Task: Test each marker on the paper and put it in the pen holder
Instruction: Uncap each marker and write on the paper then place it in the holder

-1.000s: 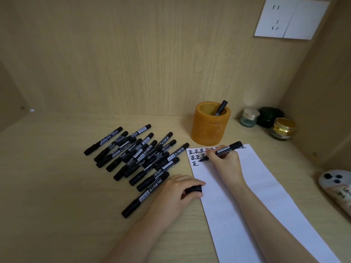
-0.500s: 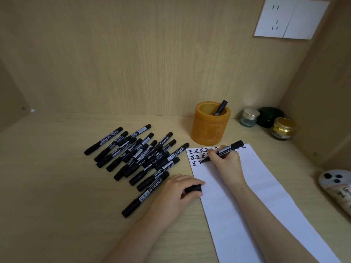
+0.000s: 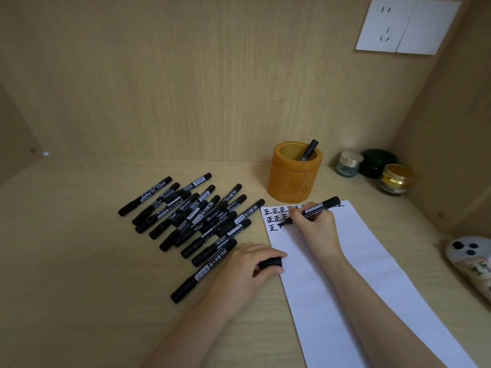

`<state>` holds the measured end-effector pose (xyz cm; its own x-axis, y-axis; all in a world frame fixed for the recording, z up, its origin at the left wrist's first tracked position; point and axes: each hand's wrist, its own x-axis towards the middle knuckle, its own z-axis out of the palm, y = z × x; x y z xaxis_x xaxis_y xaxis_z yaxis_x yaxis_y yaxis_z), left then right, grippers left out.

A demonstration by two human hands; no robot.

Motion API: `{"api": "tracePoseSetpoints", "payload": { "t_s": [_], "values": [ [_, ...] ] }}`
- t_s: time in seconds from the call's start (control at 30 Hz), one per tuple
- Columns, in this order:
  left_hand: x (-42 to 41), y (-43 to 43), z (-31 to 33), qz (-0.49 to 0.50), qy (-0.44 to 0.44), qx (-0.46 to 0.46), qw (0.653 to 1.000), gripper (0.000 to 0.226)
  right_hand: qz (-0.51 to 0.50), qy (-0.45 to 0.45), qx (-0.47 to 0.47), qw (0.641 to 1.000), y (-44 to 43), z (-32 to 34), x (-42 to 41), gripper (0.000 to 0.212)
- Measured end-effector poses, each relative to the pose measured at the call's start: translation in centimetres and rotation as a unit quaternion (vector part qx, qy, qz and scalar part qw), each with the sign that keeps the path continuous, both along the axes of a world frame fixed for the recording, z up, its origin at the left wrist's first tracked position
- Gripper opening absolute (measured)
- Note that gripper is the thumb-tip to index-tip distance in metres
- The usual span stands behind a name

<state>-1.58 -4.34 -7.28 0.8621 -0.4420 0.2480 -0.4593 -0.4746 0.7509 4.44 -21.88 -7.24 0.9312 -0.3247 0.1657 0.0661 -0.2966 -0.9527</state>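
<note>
Over on the left of the frame, a heap of capped black markers (image 3: 191,221) lies on the bench (image 3: 79,261), waiting its turn. Moving right, the left hand (image 3: 249,269) rests at the paper's left edge, fingers closed around a small black cap (image 3: 271,262). Centre frame, the right hand (image 3: 313,224) grips an uncapped marker (image 3: 313,208), its tip down on the paper (image 3: 358,261) in the third row of written characters. So the testing step is in hand, mid-stroke. Just above, the amber pen holder (image 3: 295,176) stands touching distance from the sheet's top edge, one marker (image 3: 308,150) leaning inside. Next, I reckon: lift the tip, bring cap and marker together, then drop it upright into the holder. Far right, three small jars (image 3: 372,168) sit in the corner.
</note>
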Motion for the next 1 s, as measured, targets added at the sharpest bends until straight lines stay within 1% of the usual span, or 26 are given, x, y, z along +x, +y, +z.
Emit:
{"api": "tracePoseSetpoints", "payload": {
  "t_s": [0.17, 0.4, 0.67, 0.87, 1.0],
  "values": [
    [0.08, 0.01, -0.15, 0.002, 0.001, 0.003, 1.000, 0.029, 0.011, -0.002, -0.010, 1.000, 0.22, 0.16, -0.09, 0.029],
    [0.15, 0.01, -0.30, 0.004, 0.005, 0.000, 1.000, 0.029, 0.007, 0.011, -0.024, 1.000, 0.12, 0.13, -0.15, 0.024],
    [0.28, 0.05, -0.47, 0.004, 0.009, 0.011, 1.000, 0.030, 0.012, 0.001, -0.009, 1.000, 0.14, 0.37, -0.31, 0.021],
    [0.19, 0.03, -0.32, 0.000, 0.010, 0.001, 1.000, 0.030, 0.023, 0.008, -0.023, 0.999, 0.29, 0.35, -0.39, 0.026],
    [0.23, 0.05, -0.32, 0.001, 0.011, 0.005, 1.000, 0.030, 0.006, 0.008, -0.031, 0.999, 0.23, 0.31, -0.33, 0.026]
  ]
}}
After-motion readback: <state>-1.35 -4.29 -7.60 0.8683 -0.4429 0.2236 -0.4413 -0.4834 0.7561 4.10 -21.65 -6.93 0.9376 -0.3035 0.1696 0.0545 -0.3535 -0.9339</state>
